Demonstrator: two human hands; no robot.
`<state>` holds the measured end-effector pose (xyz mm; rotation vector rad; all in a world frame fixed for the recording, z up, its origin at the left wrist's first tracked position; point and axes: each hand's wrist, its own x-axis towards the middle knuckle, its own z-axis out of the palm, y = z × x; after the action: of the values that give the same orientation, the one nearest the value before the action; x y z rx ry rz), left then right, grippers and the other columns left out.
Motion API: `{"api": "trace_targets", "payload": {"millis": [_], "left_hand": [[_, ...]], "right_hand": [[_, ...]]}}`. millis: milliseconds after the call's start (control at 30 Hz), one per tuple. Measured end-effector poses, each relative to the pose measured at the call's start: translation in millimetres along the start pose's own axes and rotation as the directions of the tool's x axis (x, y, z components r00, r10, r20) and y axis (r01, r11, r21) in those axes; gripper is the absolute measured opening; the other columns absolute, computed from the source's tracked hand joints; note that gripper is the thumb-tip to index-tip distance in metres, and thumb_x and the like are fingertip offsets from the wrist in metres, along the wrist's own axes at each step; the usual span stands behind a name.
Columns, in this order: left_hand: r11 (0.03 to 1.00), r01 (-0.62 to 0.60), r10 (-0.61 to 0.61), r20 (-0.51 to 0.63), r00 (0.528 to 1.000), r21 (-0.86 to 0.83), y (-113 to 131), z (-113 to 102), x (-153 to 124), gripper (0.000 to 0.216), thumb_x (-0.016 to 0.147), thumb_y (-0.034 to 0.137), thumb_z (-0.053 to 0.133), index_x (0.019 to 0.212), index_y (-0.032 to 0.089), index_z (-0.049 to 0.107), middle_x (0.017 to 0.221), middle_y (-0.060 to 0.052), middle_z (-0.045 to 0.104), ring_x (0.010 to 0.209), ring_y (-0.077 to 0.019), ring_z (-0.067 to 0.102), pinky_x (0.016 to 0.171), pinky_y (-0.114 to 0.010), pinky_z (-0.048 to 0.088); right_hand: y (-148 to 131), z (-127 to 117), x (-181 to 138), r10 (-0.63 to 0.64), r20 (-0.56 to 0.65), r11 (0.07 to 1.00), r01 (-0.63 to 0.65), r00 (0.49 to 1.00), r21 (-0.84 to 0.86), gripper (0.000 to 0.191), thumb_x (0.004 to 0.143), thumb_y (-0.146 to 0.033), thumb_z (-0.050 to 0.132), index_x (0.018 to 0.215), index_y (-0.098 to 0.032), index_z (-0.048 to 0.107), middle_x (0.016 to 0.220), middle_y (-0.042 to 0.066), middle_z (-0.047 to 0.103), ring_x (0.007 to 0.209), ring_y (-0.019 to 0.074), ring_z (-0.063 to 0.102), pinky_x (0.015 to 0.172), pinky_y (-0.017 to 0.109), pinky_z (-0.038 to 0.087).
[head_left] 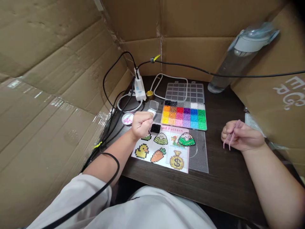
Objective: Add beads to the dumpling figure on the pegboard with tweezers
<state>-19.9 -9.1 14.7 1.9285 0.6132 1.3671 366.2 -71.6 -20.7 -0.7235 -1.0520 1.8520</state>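
Observation:
My left hand (141, 124) is closed in a fist over the top left corner of a bead pattern sheet (164, 149), beside a small open case of black beads (155, 128); what it pinches, if anything, is hidden. My right hand (240, 136) rests at the right of the dark table (226, 181), its fingers closed on pink tweezers (230, 137). A clear pegboard (199, 152) lies under the sheet, carrying a finished bead figure (187, 139). An open box of sorted coloured beads (184, 116) sits behind the sheet.
Cardboard walls enclose the table. A white power adapter (139, 89) with black and white cables lies at the back left, near a small dish of pink beads (128, 119) and a gold cap (149, 93). A clear water bottle (234, 60) leans at the back right.

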Motion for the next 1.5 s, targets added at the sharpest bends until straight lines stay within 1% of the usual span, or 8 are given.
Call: {"api": "trace_targets", "payload": {"millis": [200,400,567,800,1000,1133,1367,1500], "left_hand": [[0.997,0.015,-0.018,-0.054,0.998,-0.07,-10.7,-6.1,-1.0,0.041,0.082,0.024,0.055,0.053,0.019,0.025,0.051,0.002,0.023,0.046,-0.0105,0.023,0.052,-0.032,0.015],[0.986,0.083,-0.096,-0.087,0.992,-0.146,-7.7,-2.0,2.3,0.042,0.079,0.019,0.056,0.049,0.018,0.026,0.049,0.003,0.021,0.045,-0.0084,0.021,0.051,-0.03,0.016],[0.863,0.248,-0.37,-0.215,0.904,-0.441,3.3,3.0,13.4,0.043,0.064,0.017,0.062,0.044,0.018,0.023,0.044,0.006,0.019,0.04,-0.0037,0.019,0.046,-0.024,0.015],[0.756,0.331,-0.472,-0.119,0.874,-0.565,17.2,1.0,23.7,0.043,0.057,0.018,0.056,0.046,0.019,0.015,0.042,0.007,0.011,0.037,-0.0032,0.015,0.041,-0.022,0.015],[0.653,0.405,-0.541,-0.02,0.841,-0.64,18.6,-4.4,25.3,0.043,0.058,0.019,0.054,0.048,0.019,0.012,0.042,0.007,0.009,0.035,-0.004,0.014,0.038,-0.022,0.016],[0.627,0.421,-0.55,0.011,0.835,-0.655,19.6,-7.6,26.7,0.045,0.059,0.018,0.055,0.049,0.019,0.011,0.041,0.007,0.009,0.035,-0.0042,0.015,0.037,-0.023,0.016],[0.688,0.345,-0.51,-0.087,0.856,-0.638,22.2,-7.4,26.4,0.049,0.054,0.018,0.061,0.047,0.018,0.012,0.04,0.008,0.01,0.035,-0.0025,0.015,0.039,-0.022,0.016],[0.705,0.306,-0.474,-0.103,0.875,-0.64,19.8,-6.7,24.2,0.047,0.055,0.017,0.06,0.046,0.017,0.014,0.04,0.008,0.011,0.036,-0.0024,0.015,0.04,-0.021,0.018]], "right_hand": [[1.9,0.7,0.5,0.04,-0.066,0.999,-0.041,0.997,-0.015,0.015,0.079,-0.04,0.075,0.08,-0.025,0.076,0.051,-0.009,0.015,0.043,0.0057,0.011,0.038,0.021,0.011],[-4.1,5.3,2.1,0.077,-0.184,0.997,-0.082,0.98,-0.016,0.016,0.076,-0.038,0.077,0.076,-0.023,0.074,0.051,-0.01,0.017,0.043,0.0044,0.012,0.036,0.018,0.018],[-8.8,7.8,3.7,0.105,-0.318,0.993,-0.119,0.942,-0.025,0.016,0.067,-0.032,0.081,0.073,-0.021,0.072,0.045,-0.011,0.022,0.038,0.0035,0.014,0.033,0.017,0.02],[-12.1,15.7,6.4,0.104,-0.434,0.987,-0.145,0.895,-0.062,0.023,0.057,-0.036,0.084,0.067,-0.021,0.07,0.04,-0.012,0.017,0.036,0.0037,0.014,0.032,0.018,0.018],[-16.3,22.5,8.0,0.124,-0.512,0.992,-0.098,0.85,0.079,0.022,0.072,-0.035,0.078,0.072,-0.022,0.06,0.046,-0.012,0.013,0.041,0.0058,0.006,0.036,0.02,0.011],[-17.8,28.3,8.5,0.087,-0.544,0.992,-0.022,0.835,0.124,0.023,0.074,-0.033,0.077,0.073,-0.023,0.056,0.047,-0.01,0.021,0.044,0.0066,0.008,0.04,0.022,0.008],[-14.8,29.5,10.5,-0.041,-0.56,0.995,0.083,0.827,0.049,0.016,0.074,-0.035,0.076,0.078,-0.025,0.065,0.061,-0.003,0.046,0.041,0.0054,0.018,0.041,0.023,0.013],[-11.7,29.1,9.6,-0.077,-0.571,0.991,0.127,0.817,0.049,0.012,0.07,-0.024,0.075,0.08,-0.025,0.068,0.068,-0.002,0.055,0.039,0.003,0.021,0.04,0.023,0.016]]}}
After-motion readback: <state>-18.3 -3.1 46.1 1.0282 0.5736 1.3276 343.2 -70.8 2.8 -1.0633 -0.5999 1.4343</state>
